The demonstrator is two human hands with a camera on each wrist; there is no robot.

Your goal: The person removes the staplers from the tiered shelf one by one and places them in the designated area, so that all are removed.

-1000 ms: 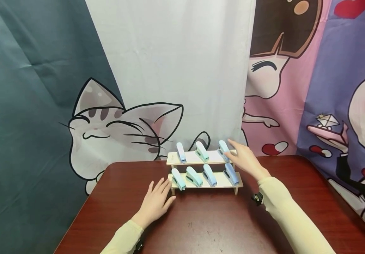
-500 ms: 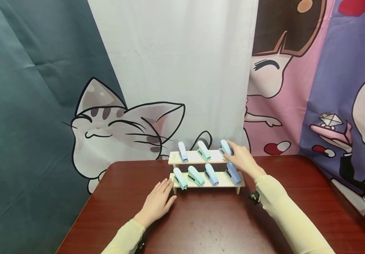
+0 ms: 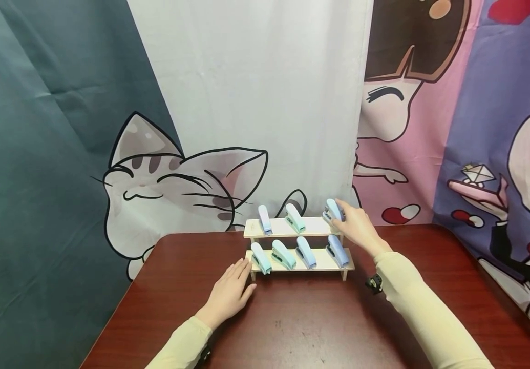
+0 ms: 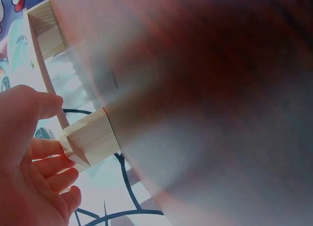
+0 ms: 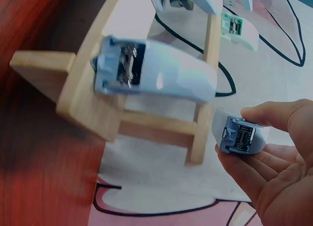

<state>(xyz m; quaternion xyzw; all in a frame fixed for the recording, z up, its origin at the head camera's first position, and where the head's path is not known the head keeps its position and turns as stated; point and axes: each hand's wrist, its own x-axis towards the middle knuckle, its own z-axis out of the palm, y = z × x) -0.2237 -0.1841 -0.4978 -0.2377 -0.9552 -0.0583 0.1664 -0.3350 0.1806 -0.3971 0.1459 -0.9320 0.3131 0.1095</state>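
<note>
A two-tier wooden rack (image 3: pixel 322 263) holds small pastel staplers. My right hand (image 3: pixel 360 228) pinches a light blue stapler (image 5: pixel 240 138) between thumb and fingers at the right end of the upper shelf. In the right wrist view that stapler appears apart from the wood. My left hand (image 3: pixel 228 294) lies at the left end of the lower shelf, its fingers extended and fingertips at the shelf's end. In the left wrist view its thumb (image 4: pixel 49 106) is by the shelf's front edge. Nearest to it stands a pale mint stapler (image 3: pixel 261 258).
On the upper shelf stand a lavender stapler (image 3: pixel 265 219) and a mint green one (image 3: pixel 295 218). The lower shelf also bears a mint stapler (image 3: pixel 283 254), a light blue one (image 3: pixel 306 252) and a darker blue one (image 3: pixel 337 251). A cartoon-print curtain (image 3: pixel 265 102) hangs behind the reddish-brown table (image 3: pixel 292 323).
My right thumb and fingers have come together on the light blue stapler, which has shifted slightly up and to the right. The left hand stays at the rack's left end.
</note>
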